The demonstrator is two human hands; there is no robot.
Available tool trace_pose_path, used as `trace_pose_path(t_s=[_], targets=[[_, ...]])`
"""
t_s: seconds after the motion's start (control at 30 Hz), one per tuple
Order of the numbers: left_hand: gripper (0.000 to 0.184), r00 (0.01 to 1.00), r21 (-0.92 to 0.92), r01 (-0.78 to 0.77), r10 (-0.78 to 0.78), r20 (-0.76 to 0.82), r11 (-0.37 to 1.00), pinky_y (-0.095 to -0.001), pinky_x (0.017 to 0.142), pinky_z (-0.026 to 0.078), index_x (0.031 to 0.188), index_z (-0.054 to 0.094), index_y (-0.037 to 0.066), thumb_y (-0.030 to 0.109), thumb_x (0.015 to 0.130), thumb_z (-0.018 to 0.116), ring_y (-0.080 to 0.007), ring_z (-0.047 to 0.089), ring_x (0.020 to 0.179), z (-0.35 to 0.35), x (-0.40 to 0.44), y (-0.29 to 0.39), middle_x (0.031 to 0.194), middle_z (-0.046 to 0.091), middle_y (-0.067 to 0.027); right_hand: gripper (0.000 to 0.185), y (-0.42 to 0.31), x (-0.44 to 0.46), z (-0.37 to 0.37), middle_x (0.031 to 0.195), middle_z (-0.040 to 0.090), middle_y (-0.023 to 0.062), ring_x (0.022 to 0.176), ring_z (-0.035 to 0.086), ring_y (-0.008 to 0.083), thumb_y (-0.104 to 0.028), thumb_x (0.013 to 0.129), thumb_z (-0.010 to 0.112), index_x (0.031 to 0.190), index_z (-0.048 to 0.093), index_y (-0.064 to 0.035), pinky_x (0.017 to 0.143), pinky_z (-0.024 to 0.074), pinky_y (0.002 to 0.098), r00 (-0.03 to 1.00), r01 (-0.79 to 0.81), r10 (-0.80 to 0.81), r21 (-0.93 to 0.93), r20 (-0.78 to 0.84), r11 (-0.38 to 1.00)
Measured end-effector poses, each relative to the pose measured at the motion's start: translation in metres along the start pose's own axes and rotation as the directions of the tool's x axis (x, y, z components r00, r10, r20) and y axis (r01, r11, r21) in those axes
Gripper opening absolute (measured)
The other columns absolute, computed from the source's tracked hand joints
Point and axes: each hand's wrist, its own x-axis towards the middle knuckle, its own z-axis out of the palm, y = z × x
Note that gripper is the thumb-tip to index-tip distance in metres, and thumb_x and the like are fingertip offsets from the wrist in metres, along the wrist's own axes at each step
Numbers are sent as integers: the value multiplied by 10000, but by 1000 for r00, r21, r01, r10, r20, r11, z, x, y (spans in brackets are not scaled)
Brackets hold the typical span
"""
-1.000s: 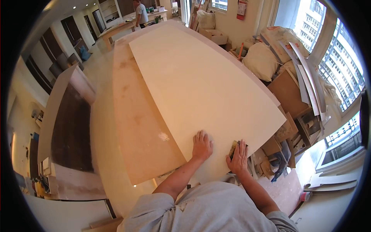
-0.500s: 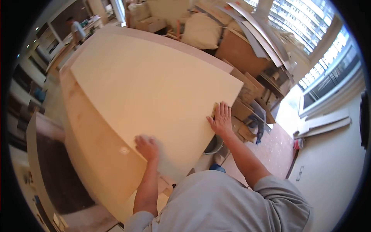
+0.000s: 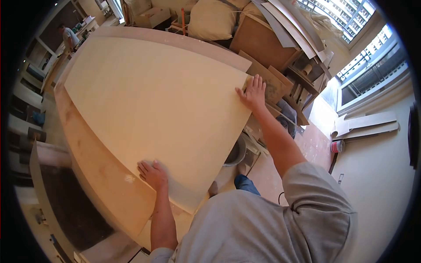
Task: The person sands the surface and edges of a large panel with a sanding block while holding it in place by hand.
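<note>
A large pale, cream-coloured sheet (image 3: 162,96) lies flat on top of bigger boards in front of me. My left hand (image 3: 153,175) rests palm down near the sheet's left edge, fingers spread and nothing in it. At the far right corner of the sheet is my right hand (image 3: 253,93), its fingers laid over a small tan pad (image 3: 248,82). Most of that pad is hidden beneath the hand, so its exact kind cannot be made out. Under the sheet, a tan board (image 3: 105,162) sticks out along the left side.
A dark bucket (image 3: 237,151) stands on the floor below the sheet's right edge. Beyond are a stuffed sack (image 3: 212,19), stacked offcuts (image 3: 291,30) and a brown panel (image 3: 263,39). A red-and-white can (image 3: 337,146) sits by the right wall. Another person (image 3: 69,37) stands far left.
My right hand has moved away from me along the sheet's right edge to its corner, the tan pad with it. My left hand has shifted slightly left and nearer. My view has turned a little.
</note>
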Motion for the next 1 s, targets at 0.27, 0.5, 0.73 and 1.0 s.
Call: trace_pose_path(t_s=[0.27,0.5,0.73,1.0], targets=[[714,1000,8,15,-15,5,1000,-582,1223,222,1530,379,-62,477,1063,415,-402,251,1543,2,2,3,1640,314,-253,1034,-7,-67,-4,1660,197,313,1567,130,438,-650,938,545,1566,251,117,1264,99,568,998,63,-63,-17,-2,998],[714,1000,2,6,-6,-19,1000,-587,1216,230,1532,369,-64,469,1060,418,-414,262,1535,9,2,-2,1629,324,-266,1090,2,18,12,1651,219,317,1558,159,441,-702,892,568,1552,278,114,1261,104,565,998,1,-1,10,-57,1000],[689,998,5,-36,37,-49,999,-596,1195,258,1513,382,-74,438,1057,455,-430,284,1519,6,1,1,1613,342,-277,1105,-54,-117,2,1637,196,358,1557,111,483,-694,887,589,1545,263,132,1260,90,576,999,33,-34,-13,-23,999],[698,1000,-7,-5,5,8,1000,-595,1204,242,1520,376,-71,449,1060,448,-423,264,1531,3,1,2,1625,330,-267,1152,-2,-3,10,1663,131,342,1569,85,467,-713,872,610,1555,234,136,1247,118,601,979,-190,191,29,-74,981]])
